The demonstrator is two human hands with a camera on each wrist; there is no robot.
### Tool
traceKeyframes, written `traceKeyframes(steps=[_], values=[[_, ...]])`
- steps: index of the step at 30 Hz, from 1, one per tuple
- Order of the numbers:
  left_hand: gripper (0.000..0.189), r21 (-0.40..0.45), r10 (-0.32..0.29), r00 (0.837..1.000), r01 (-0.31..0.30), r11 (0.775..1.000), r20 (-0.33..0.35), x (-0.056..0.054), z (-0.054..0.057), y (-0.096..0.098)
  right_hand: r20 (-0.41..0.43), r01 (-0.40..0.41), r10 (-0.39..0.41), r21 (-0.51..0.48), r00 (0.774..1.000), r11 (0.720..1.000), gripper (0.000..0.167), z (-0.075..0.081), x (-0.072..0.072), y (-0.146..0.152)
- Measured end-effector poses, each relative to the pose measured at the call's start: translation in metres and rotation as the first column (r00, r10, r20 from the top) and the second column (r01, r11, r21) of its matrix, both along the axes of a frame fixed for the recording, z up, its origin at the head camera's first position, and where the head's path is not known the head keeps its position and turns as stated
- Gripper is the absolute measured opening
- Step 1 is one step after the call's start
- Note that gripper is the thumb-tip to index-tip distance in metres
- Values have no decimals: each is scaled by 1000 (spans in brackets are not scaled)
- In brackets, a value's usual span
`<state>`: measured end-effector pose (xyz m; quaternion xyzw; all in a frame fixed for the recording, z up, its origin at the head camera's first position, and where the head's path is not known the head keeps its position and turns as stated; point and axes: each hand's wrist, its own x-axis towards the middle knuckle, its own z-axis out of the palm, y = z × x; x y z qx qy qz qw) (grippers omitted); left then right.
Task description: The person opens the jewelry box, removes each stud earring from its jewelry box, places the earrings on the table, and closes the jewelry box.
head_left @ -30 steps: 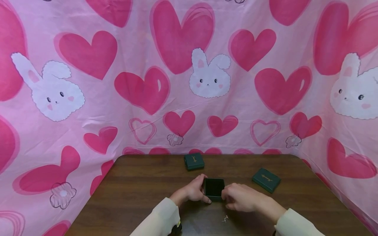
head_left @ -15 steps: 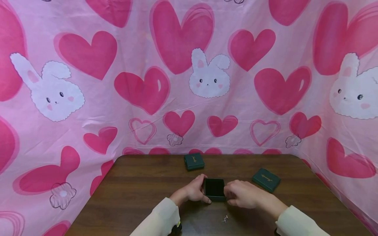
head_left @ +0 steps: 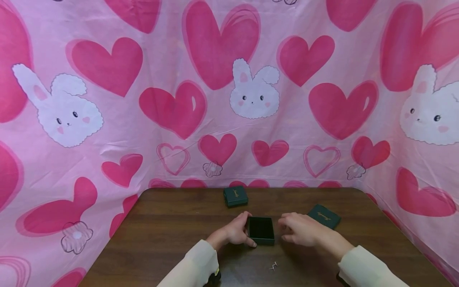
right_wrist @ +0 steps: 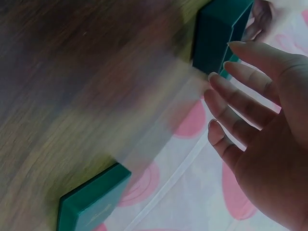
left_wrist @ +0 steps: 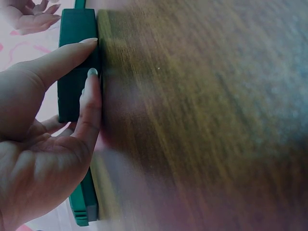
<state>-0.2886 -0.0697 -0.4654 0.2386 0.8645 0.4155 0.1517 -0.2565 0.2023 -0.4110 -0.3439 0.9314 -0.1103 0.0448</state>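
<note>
A small open-topped dark green box (head_left: 264, 241) with a black inside sits on the table in the head view. My left hand (head_left: 236, 230) holds it from the left, thumb at the near corner and fingers toward the far side. In the left wrist view the thumb lies across the green wall of the box (left_wrist: 72, 96). My right hand (head_left: 297, 229) hovers just right of the box, apart from it. Its fingers are loosely bent with nothing between them, as the right hand (right_wrist: 269, 120) shows in the right wrist view.
A flat green lid-like piece with gold script (head_left: 324, 217) lies behind my right hand. Another green box with gold lettering (head_left: 236, 197) stands at the back of the brown table (head_left: 172, 223). Small thin silvery pieces (head_left: 274, 266) lie near the front. Pink heart-printed cloth (head_left: 218, 147) surrounds the table.
My right hand has drawn away from the box's right side and moved right, now overlapping the gold-lettered piece's lower left. The left hand and box have stayed put.
</note>
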Motion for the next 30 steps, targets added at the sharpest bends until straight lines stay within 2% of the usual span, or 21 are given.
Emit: traceKeyframes(steps=[13,22,30], values=[[77,15,11,1000,-11,1000,10,1,2,0,-148,41,-40,0,988,999,35,-4,-9,19],[77,10,9,1000,-9,1000,14,0,1,0,-107,108,-108,-7,988,994,42,-7,-13,32],[76,11,13,1000,-13,1000,8,1,0,0,-108,121,-121,-15,987,993,40,-11,-18,42]])
